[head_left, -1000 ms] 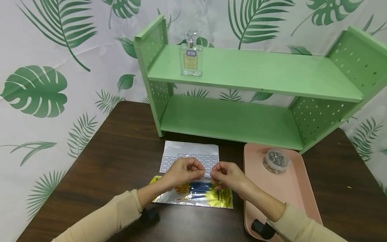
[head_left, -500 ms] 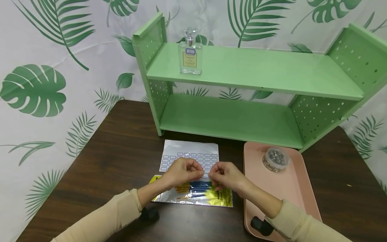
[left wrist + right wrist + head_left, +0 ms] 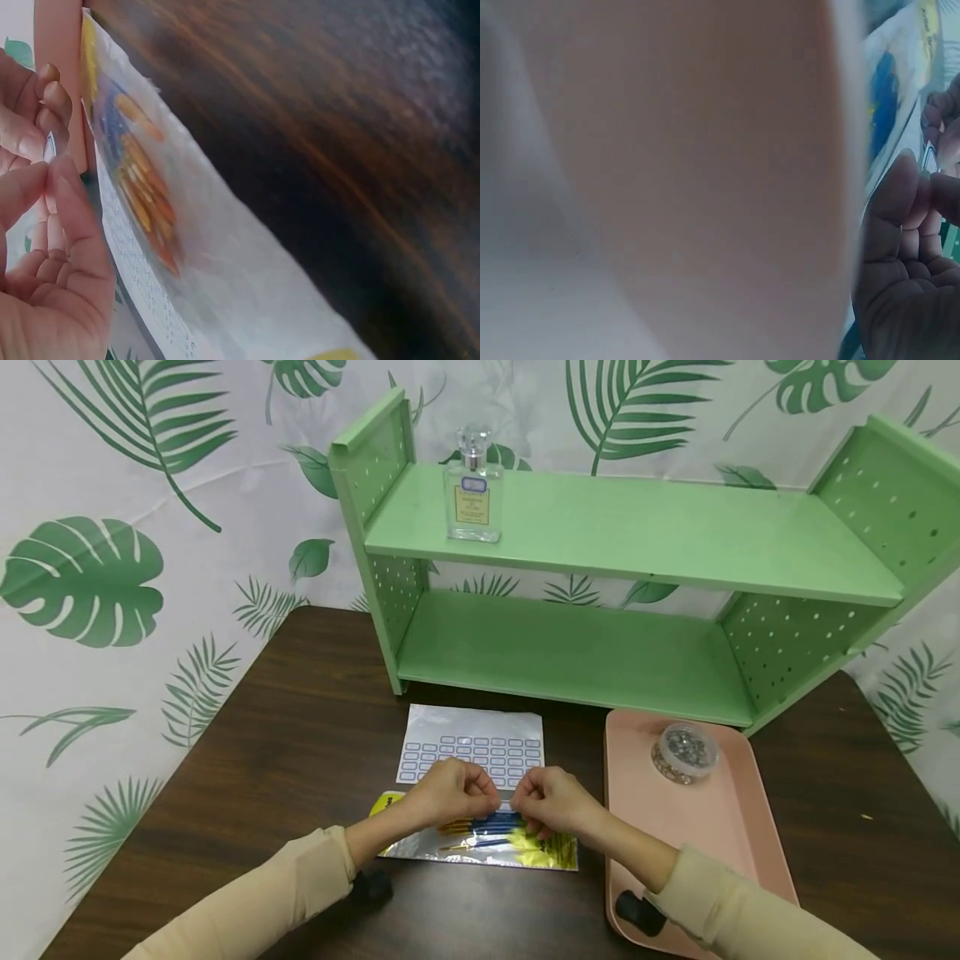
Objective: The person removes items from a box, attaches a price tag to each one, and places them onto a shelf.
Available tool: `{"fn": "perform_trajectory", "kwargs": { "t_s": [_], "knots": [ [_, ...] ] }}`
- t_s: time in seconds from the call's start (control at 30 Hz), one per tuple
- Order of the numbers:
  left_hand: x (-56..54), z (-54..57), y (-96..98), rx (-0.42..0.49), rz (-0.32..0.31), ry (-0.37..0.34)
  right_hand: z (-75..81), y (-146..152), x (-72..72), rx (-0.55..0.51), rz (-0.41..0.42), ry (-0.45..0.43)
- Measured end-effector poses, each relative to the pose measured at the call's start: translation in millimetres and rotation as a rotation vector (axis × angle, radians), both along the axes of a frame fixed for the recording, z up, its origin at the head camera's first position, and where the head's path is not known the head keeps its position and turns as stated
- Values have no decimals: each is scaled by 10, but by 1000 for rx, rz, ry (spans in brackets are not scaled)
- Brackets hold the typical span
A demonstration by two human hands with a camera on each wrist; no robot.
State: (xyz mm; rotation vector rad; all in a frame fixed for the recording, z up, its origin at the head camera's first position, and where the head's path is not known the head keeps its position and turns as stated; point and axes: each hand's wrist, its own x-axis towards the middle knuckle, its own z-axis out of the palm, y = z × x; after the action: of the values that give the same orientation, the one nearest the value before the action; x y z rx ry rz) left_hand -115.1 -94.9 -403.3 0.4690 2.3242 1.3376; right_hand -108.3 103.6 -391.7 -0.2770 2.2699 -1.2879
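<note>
In the head view my left hand [image 3: 452, 793] and right hand [image 3: 558, 802] meet fingertip to fingertip above a bag of paintbrushes [image 3: 480, 850]. Between them is a small white label sticker with a blue border [image 3: 49, 148], pinched by thumb and finger of each hand at opposite ends. The right wrist view shows the same sticker [image 3: 930, 157] between the fingertips. Just beyond the hands lies a white sheet of blue-bordered labels [image 3: 472, 725], its front edge close to the bag. Part of the bag is hidden under the hands.
A green two-tier shelf [image 3: 570, 639] stands at the back, with a glass perfume bottle [image 3: 473, 506] on its upper left. On the right a pink tray [image 3: 705, 827] holds a round clear tub [image 3: 685, 753] of small pieces. Dark wood table [image 3: 300, 735] lies underneath.
Both hands have come slightly nearer the body with the sticker, from the label sheet's front edge to over the paintbrush bag. They have also drawn a little closer together.
</note>
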Motion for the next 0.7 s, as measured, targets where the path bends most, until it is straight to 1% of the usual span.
{"fn": "perform_trajectory", "kwargs": {
  "t_s": [0.1, 0.23, 0.37, 0.5, 0.7],
  "knots": [
    [-7, -10, -4, -30, -4, -2, -13, -16, -4, 10, 16, -4],
    [-16, -26, -3, -49, -9, -8, -20, -27, -6, 14, 23, -7],
    [-17, -41, 1, -50, -21, -18, -35, -35, -4, 25, 19, 3],
    [-15, -43, 7, -73, -31, -19, -58, -46, 1, 43, 13, 4],
    [-13, -46, 26, -110, -28, -26, -81, -65, 12, 77, 9, 13]
  ]
}}
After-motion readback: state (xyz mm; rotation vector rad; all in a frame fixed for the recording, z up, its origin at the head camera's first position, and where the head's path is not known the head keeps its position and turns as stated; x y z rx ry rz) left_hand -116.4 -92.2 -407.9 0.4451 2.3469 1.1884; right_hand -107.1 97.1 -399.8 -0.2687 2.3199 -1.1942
